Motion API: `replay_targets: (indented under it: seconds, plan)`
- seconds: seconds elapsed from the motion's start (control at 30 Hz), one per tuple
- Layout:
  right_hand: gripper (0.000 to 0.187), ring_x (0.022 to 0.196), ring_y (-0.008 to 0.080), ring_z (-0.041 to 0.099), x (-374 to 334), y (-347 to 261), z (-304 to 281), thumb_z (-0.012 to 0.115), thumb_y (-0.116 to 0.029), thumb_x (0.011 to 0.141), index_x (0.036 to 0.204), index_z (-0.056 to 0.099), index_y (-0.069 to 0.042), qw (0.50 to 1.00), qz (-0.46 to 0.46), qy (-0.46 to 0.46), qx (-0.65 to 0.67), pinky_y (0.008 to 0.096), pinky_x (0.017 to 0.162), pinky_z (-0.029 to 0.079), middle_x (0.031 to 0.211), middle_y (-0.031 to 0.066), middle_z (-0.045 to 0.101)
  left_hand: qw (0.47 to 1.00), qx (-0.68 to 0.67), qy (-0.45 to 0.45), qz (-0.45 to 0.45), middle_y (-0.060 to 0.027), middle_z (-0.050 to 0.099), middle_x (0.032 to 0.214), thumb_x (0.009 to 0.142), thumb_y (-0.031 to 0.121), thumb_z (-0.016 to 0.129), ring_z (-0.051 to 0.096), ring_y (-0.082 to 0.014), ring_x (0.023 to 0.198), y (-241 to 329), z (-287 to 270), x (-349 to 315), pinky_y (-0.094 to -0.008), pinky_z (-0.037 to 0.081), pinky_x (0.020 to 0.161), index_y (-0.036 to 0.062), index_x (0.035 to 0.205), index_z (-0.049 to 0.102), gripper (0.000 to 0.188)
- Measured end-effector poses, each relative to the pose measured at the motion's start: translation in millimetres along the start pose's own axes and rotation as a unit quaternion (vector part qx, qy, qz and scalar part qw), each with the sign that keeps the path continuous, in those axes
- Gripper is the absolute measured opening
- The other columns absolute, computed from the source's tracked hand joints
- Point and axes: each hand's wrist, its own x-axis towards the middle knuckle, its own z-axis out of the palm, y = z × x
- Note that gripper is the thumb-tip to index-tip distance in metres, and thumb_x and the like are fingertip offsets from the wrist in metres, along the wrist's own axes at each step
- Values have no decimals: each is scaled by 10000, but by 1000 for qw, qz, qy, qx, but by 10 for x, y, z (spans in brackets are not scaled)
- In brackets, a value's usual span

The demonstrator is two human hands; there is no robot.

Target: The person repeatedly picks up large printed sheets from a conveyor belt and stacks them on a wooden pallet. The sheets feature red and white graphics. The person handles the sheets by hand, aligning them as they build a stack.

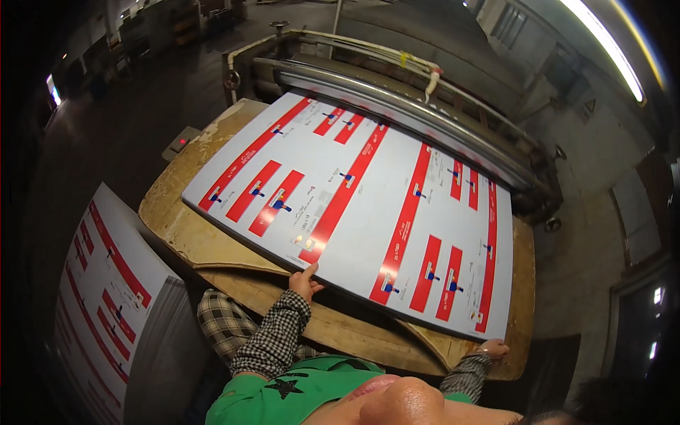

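Observation:
A large white printed sheet (354, 219) with red bands and small blue figures lies across a worn wooden board, its far edge up against the machine's metal roller. My left hand (304, 285) grips the near edge left of its middle, a digit on top and the other fingers curled at the edge. At the near right corner, my right hand (494, 348) is closed on the sheet, its fingers partly hidden. Whether the hands hold one sheet or several layers, I cannot tell.
The roller machine (397, 106) spans the far side, with a pipe frame and handwheels. The wooden board (227, 248) has a curved near edge close to my body. At the left stands a tall stack of similar printed sheets (106, 283). A small box with a red light (181, 142) sits beyond the board's left edge.

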Motion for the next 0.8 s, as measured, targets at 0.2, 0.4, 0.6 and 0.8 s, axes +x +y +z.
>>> replay_targets:
  seconds: [0.2, 0.4, 0.6, 0.8]
  plan:
    - [291, 1052, 279, 494, -2460, -1489, -52, 615, -101, 751, 1020, 542, -20, 757, -416, -407, 297, 365, 930, 388, 1069, 152, 532, 999, -6, -49, 5, -206, 529, 1028, 785, 242, 672, 560, -266, 865, -30, -101, 118, -389, 527, 709, -126, 1065, 439, 518]
    - [632, 1209, 367, 374, -3657, -2183, -673, 750, -298, 639, 1131, 494, 4, 465, -764, -446, 35, 422, 983, 341, 1273, 207, 411, 996, -21, -84, 19, -157, 598, 985, 815, 120, 610, 616, -263, 845, -83, -163, 235, -406, 523, 714, -55, 1065, 496, 325]
    - [305, 883, 336, 583, -3460, -2482, -774, 631, -216, 738, 965, 587, -17, 368, -740, -563, -13, 387, 747, 476, 957, 172, 611, 982, 27, -184, -28, -148, 627, 874, 771, 75, 647, 626, -245, 780, 135, -239, 37, -383, 515, 690, -52, 909, 571, 202]
    - [175, 729, 335, 615, -3198, -2707, -865, 565, -181, 797, 884, 624, -42, 431, -673, -575, 174, 359, 630, 487, 780, 183, 623, 993, 61, 89, -46, -136, 537, 646, 809, 97, 466, 522, -202, 499, 115, -71, -41, -323, 382, 428, -71, 713, 512, 199]
